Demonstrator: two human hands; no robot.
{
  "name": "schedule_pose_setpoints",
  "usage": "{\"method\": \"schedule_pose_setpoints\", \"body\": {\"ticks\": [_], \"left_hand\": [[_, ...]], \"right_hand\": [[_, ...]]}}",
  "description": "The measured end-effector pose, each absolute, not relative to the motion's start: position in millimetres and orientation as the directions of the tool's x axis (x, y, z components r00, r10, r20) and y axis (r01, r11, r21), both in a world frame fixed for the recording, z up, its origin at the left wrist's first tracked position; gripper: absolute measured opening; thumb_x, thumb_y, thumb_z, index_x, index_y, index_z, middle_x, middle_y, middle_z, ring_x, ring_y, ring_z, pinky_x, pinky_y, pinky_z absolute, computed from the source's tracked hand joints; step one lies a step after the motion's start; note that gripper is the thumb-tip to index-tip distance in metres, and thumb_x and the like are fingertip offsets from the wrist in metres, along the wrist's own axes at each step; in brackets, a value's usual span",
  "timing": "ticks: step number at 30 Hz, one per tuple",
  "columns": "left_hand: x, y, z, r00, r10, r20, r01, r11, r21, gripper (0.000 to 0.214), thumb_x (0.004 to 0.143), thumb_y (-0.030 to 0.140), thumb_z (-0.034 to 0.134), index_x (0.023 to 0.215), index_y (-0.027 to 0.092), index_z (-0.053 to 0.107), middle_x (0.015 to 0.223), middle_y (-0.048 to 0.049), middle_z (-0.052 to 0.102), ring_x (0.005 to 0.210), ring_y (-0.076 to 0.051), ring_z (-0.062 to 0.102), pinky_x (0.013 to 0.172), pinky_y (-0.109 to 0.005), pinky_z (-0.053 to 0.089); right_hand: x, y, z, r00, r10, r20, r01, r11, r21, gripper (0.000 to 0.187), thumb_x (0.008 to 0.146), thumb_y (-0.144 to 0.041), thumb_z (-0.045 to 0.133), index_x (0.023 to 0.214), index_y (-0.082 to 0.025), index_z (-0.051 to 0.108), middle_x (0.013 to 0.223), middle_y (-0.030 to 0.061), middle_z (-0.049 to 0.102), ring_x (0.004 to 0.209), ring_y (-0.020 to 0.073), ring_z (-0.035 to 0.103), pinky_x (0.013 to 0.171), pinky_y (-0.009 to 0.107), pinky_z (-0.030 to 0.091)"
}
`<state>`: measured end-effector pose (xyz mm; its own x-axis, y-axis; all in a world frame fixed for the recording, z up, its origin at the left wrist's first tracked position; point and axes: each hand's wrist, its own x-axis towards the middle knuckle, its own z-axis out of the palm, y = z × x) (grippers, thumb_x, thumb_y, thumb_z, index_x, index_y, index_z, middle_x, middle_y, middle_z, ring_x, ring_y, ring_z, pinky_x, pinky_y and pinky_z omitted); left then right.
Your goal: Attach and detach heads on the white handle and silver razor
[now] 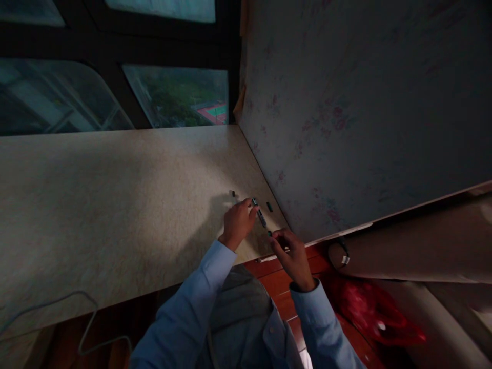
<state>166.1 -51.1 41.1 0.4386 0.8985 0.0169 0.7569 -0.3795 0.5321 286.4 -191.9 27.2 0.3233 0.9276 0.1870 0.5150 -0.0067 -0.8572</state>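
My left hand [239,221] is closed, its thumb and fingers pinching the upper end of a slim dark and silver pen-like piece [262,218]. That piece slants down to the right, towards my right hand [292,252]. Between the right thumb and fingertips is a small dark green piece [269,233], close to the lower end of the slim one. Whether the two touch, I cannot tell. A short dark green cylinder [269,206] lies on the pale sill just beyond the hands. Past the left fingers lies a small black piece [232,193].
The pale stone-patterned sill [115,205] runs under a dark-framed window [180,97]. A flowered wall panel [346,128] stands close on the right. A grey cable [82,293] hangs over the front edge at left. A red plastic bag [369,307] is low on the right.
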Motion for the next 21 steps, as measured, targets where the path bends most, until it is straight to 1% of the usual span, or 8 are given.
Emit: {"method": "schedule_pose_setpoints", "body": {"ticks": [1, 3, 6, 9, 13, 16, 19, 21], "left_hand": [[170.4, -46.6, 41.0, 0.417, 0.909, 0.01, 0.765, -0.357, 0.536, 0.034, 0.096, 0.04, 0.048, 0.123, 0.023, 0.058, 0.108, -0.0079, 0.073, 0.102, -0.023, 0.068, 0.082, -0.032, 0.049], [179.6, -38.6, 40.3, 0.387, 0.921, -0.033, 0.797, -0.317, 0.514, 0.034, 0.093, 0.042, 0.051, 0.121, 0.023, 0.058, 0.103, -0.0084, 0.074, 0.099, -0.024, 0.069, 0.079, -0.033, 0.05], [192.3, -30.9, 39.2, 0.358, 0.929, -0.094, 0.838, -0.276, 0.47, 0.037, 0.087, 0.046, 0.06, 0.114, 0.021, 0.058, 0.102, -0.012, 0.073, 0.096, -0.026, 0.069, 0.076, -0.033, 0.049], [201.2, -27.9, 38.9, 0.333, 0.936, -0.115, 0.85, -0.245, 0.467, 0.039, 0.083, 0.044, 0.065, 0.111, 0.019, 0.056, 0.101, -0.0132, 0.073, 0.097, -0.028, 0.069, 0.075, -0.033, 0.049], [206.9, -25.4, 38.6, 0.307, 0.938, -0.159, 0.848, -0.194, 0.493, 0.037, 0.082, 0.04, 0.065, 0.11, 0.018, 0.055, 0.103, -0.0153, 0.072, 0.099, -0.029, 0.069, 0.075, -0.035, 0.049], [206.7, -23.6, 37.4, 0.297, 0.941, -0.162, 0.842, -0.178, 0.51, 0.033, 0.082, 0.036, 0.064, 0.108, 0.019, 0.056, 0.103, -0.0151, 0.071, 0.098, -0.028, 0.069, 0.075, -0.035, 0.049], [203.4, -22.1, 35.6, 0.278, 0.949, -0.148, 0.819, -0.153, 0.553, 0.023, 0.079, 0.03, 0.064, 0.098, 0.02, 0.058, 0.097, -0.0121, 0.072, 0.091, -0.026, 0.069, 0.071, -0.033, 0.048], [200.0, -20.9, 34.5, 0.256, 0.957, -0.138, 0.77, -0.115, 0.627, 0.018, 0.076, 0.028, 0.066, 0.09, 0.02, 0.059, 0.091, -0.0088, 0.072, 0.086, -0.024, 0.068, 0.069, -0.032, 0.046]], "right_hand": [[286.7, -191.9, 27.5, 0.325, 0.927, 0.187, 0.513, -0.007, -0.858, 0.022, 0.092, -0.039, 0.056, 0.087, -0.018, 0.061, 0.076, 0.0021, 0.058, 0.062, 0.0134, 0.054, 0.057, 0.024, 0.043], [287.0, -191.7, 28.0, 0.325, 0.928, 0.182, 0.509, -0.01, -0.86, 0.023, 0.092, -0.041, 0.056, 0.086, -0.019, 0.061, 0.075, 0.0018, 0.058, 0.06, 0.013, 0.053, 0.055, 0.024, 0.042], [287.3, -191.8, 27.4, 0.328, 0.927, 0.18, 0.504, -0.01, -0.864, 0.023, 0.092, -0.04, 0.056, 0.085, -0.019, 0.061, 0.074, 0.0013, 0.057, 0.059, 0.0128, 0.053, 0.055, 0.023, 0.042], [287.6, -192.0, 25.1, 0.33, 0.925, 0.187, 0.496, -0.001, -0.868, 0.022, 0.092, -0.039, 0.056, 0.085, -0.019, 0.061, 0.075, 0.0014, 0.058, 0.06, 0.0131, 0.054, 0.055, 0.024, 0.043], [287.5, -192.1, 22.9, 0.327, 0.927, 0.182, 0.494, -0.004, -0.869, 0.021, 0.092, -0.038, 0.057, 0.086, -0.019, 0.061, 0.075, 0.0017, 0.059, 0.062, 0.0136, 0.054, 0.057, 0.024, 0.043], [286.8, -192.2, 23.1, 0.328, 0.928, 0.178, 0.486, -0.004, -0.874, 0.021, 0.092, -0.038, 0.057, 0.085, -0.019, 0.06, 0.075, 0.0017, 0.058, 0.063, 0.0135, 0.054, 0.057, 0.024, 0.043], [285.5, -192.3, 24.3, 0.333, 0.927, 0.172, 0.47, -0.005, -0.883, 0.02, 0.092, -0.037, 0.058, 0.085, -0.018, 0.061, 0.074, 0.001, 0.058, 0.061, 0.0129, 0.053, 0.057, 0.024, 0.042], [284.5, -192.1, 25.4, 0.337, 0.924, 0.178, 0.463, 0.001, -0.886, 0.018, 0.091, -0.035, 0.058, 0.086, -0.018, 0.061, 0.074, 0.0007, 0.058, 0.061, 0.0125, 0.052, 0.056, 0.023, 0.042]]}}
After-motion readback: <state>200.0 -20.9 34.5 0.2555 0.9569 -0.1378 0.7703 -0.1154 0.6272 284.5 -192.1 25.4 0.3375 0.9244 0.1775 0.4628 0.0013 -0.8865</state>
